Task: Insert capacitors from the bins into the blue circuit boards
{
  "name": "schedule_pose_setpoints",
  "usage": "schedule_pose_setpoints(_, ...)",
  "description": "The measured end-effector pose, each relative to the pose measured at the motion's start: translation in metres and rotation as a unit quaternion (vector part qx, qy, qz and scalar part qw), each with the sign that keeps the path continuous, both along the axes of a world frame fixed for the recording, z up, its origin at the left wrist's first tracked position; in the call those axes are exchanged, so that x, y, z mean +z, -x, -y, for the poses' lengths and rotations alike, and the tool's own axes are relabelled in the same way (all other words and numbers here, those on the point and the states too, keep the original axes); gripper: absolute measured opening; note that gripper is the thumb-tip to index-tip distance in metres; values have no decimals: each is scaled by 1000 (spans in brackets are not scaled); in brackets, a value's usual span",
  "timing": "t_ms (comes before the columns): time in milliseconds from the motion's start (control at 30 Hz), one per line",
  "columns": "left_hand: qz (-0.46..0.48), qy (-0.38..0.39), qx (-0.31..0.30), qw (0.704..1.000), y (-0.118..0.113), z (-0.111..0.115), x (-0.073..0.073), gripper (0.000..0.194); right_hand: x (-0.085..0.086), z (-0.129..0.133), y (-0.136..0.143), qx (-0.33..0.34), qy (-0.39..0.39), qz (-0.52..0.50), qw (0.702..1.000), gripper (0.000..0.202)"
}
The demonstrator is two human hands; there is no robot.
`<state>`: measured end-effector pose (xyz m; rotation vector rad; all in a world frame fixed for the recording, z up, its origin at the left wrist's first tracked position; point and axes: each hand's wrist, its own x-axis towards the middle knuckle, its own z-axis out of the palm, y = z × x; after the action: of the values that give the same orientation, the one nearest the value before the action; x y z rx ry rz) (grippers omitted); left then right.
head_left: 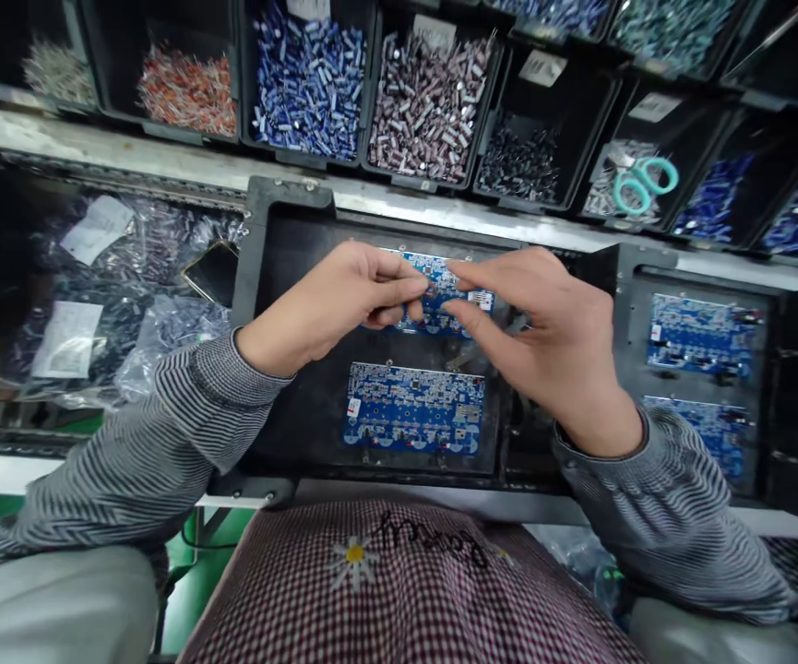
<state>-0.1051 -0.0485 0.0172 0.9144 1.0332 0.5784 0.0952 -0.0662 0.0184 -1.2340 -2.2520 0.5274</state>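
My left hand (343, 300) is over the upper blue circuit board (433, 323), its thumb and fingers pinched together. A small dark, reddish bit shows at those fingertips, too small to name. Facing it from the right, my right hand (543, 323) holds its thumb and forefinger apart, with nothing visible between them. The fingers hide part of the upper board. Below it, a second blue circuit board (412, 410) lies in the same black tray (294, 424), bearing many tiny parts and a white label.
Bins of blue components (308, 88), mauve components (430, 111) and orange ones (187, 92) line the back. Turquoise-handled scissors (646, 184) rest in another bin. Bagged parts (70, 341) and a phone-like dark object (211, 272) lie left. Another tray (637, 369) with two boards stands right.
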Motion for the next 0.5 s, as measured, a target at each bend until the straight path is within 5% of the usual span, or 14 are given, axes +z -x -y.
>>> schedule_pose_setpoints(167, 52, 7, -20, 998, -23, 7, -8, 18, 5, -5, -10, 32, -37, -10, 999, 16)
schedule_pose_setpoints(267, 44, -64, 69, 995, -35, -1, -11, 13, 5, -6, -28, 17, -57, -21, 998, 14)
schedule_pose_setpoints(433, -127, -334, 234, 904, -7, -65, -3, 34, 1, -1, -65, 15, -45, -3, 999, 13)
schedule_pose_setpoints(500, -217, -378, 181, 882, 6, -96, 3, 30, -3, 1, -77, 15, -40, 12, 999, 12)
